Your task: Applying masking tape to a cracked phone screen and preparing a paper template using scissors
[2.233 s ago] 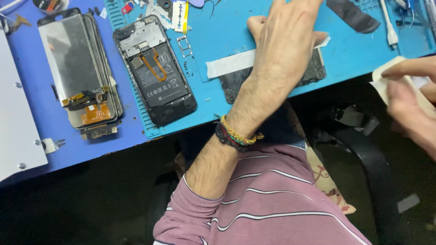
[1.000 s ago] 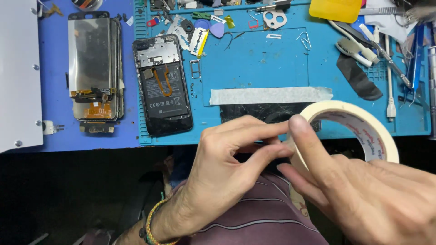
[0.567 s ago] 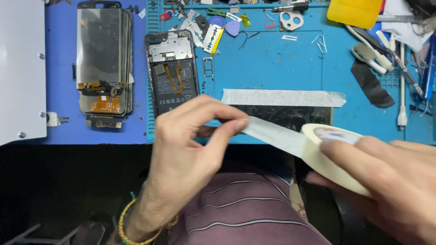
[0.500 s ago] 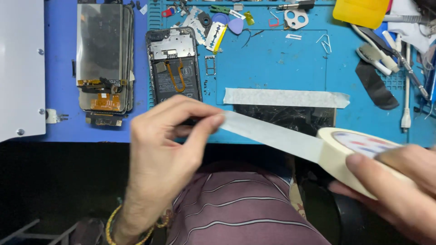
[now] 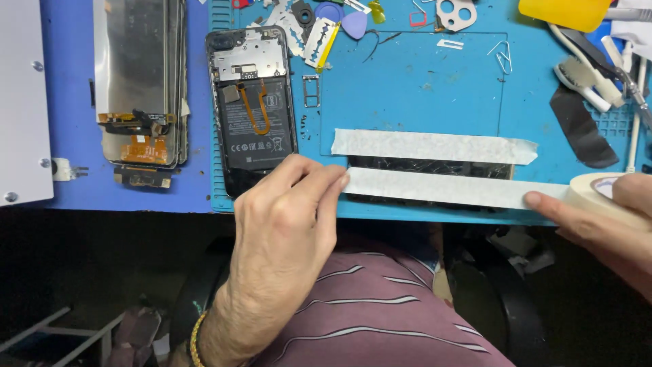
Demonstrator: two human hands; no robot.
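Paper tape strip (image 5: 441, 189) lies left-right | left hand (image 5: 285, 224) grip pinches end | right hand (image 5: 611, 217) grip clasps roll (image 5: 601, 194)

My cream masking tape roll (image 5: 611, 197) feeds a pale off-white strip (image 5: 441, 188) across the light blue work mat (image 5: 407, 88), just under an identical pale strip (image 5: 435, 146) at its twelve o'clock, with black cracked glass (image 5: 428, 166) between them. At ten o'clock lies the opened phone (image 5: 252, 109), black inside with an orange flex cable (image 5: 255, 112). My shirt (image 5: 380, 312) is maroon with thin white stripes, and a yellow plastic tool (image 5: 564, 12) sits at one o'clock.
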